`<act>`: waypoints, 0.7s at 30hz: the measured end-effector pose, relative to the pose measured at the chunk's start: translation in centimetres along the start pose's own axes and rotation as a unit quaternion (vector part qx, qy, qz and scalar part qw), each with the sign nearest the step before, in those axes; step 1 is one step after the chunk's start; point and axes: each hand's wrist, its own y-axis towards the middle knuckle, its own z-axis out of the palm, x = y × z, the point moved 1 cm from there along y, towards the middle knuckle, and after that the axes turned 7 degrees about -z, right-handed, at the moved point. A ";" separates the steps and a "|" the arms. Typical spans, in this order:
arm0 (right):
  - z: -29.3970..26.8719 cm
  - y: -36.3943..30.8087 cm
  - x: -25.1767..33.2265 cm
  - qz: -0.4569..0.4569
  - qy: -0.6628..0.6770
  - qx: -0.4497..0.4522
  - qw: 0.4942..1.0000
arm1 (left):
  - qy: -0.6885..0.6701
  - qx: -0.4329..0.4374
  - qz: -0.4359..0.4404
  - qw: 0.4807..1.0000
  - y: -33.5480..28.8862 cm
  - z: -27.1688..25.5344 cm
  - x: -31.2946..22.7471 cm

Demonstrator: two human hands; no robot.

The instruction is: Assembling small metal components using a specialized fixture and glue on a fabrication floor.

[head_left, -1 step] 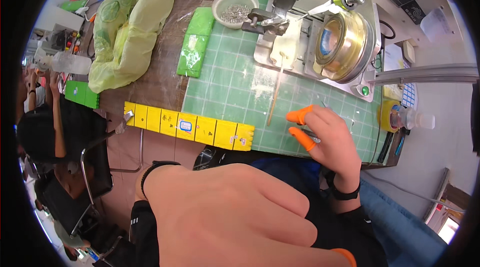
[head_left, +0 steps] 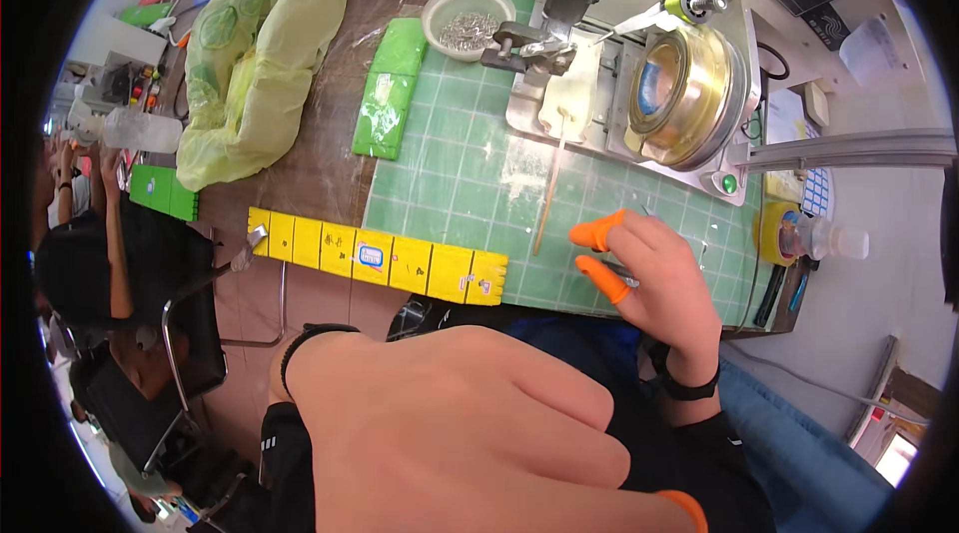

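My left hand (head_left: 460, 423) fills the lower middle, close to the camera, its back up and a black band at the wrist. Its fingers are folded; an orange finger cot shows at the lower edge, and the fingertips are hidden. Over the front of the green cutting mat (head_left: 455, 163), my right hand (head_left: 659, 278) wears orange cots on thumb and forefinger, which are held apart. A slim metal tool (head_left: 629, 281) shows behind that thumb, mostly covered by the hand. Left of the forefinger lies a thin wooden stick (head_left: 547, 198), its far end on a cream-coloured pad (head_left: 569, 98).
At the back stands a bench machine with a clamp (head_left: 539, 48) and a gold-coloured wire spool (head_left: 689, 83). A bowl (head_left: 428, 23) holds small metal parts. Green strip (head_left: 392, 83), yellow segmented strip (head_left: 410, 261) and yellowish bag (head_left: 270, 63) lie leftward. Tape roll (head_left: 777, 233) sits right.
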 end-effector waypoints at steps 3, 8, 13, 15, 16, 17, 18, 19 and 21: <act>-0.9 0.3 -0.1 0.002 -0.010 0.002 1.000 | 0.054 -0.017 -0.011 0.998 -0.5 -6.4 3.0; -0.5 1.8 0.0 -0.048 0.026 0.017 0.998 | 0.173 -0.104 -0.065 0.977 6.7 10.1 -6.1; -0.4 0.4 -2.3 -0.015 0.010 0.000 1.000 | 0.085 -0.061 0.111 0.988 18.0 8.4 -2.5; -0.4 0.8 -2.2 -0.040 0.027 0.006 0.999 | 0.216 0.020 0.022 0.976 19.4 8.2 -0.6; -0.4 1.1 -2.1 -0.043 0.030 0.008 0.999 | 0.218 0.018 0.018 0.976 20.0 8.3 0.9; -0.2 1.3 -1.9 -0.043 0.041 0.007 0.998 | 0.296 0.016 0.073 0.952 20.7 9.0 2.6; -0.1 1.4 -1.9 -0.041 0.050 0.005 0.998 | 0.369 0.017 0.130 0.920 21.2 9.7 3.8; -0.1 1.6 -2.1 -0.036 0.049 0.002 0.998 | 0.366 0.020 0.134 0.921 21.9 10.4 4.3; -0.3 1.7 -2.4 -0.059 0.080 -0.015 0.995 | 0.406 0.100 0.075 0.905 23.0 11.9 4.9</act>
